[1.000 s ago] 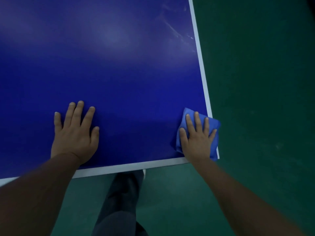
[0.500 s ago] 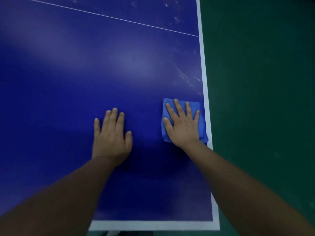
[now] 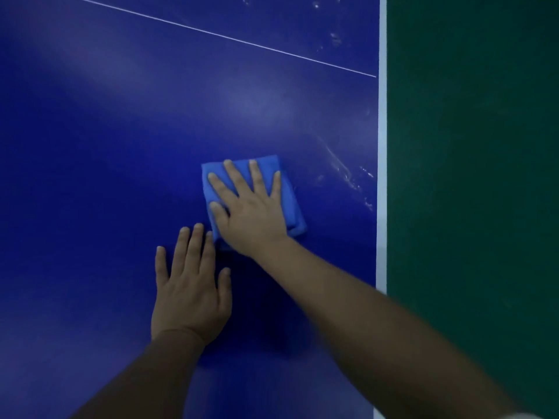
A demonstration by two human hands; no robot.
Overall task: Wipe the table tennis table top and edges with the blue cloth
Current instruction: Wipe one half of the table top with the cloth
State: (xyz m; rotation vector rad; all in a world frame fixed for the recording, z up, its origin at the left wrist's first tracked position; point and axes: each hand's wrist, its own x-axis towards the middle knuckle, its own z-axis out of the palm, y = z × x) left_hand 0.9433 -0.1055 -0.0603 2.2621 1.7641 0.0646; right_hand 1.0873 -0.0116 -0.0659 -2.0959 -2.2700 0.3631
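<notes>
On the blue surface [image 3: 106,176], the right hand [image 3: 252,216] presses flat-fingered on the blue cloth [image 3: 292,204], left hand [image 3: 190,294] spread flat just beside, smudges [image 3: 348,176] toward the white edge stripe [image 3: 382,176].

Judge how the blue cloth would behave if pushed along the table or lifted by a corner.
The cloth is a folded pad with soft rounded edges, so lifted by a corner it would probably flop open. Under the flat right hand on the glossy table, it should slide easily, though folds might bunch. It likely weighs little.
</notes>
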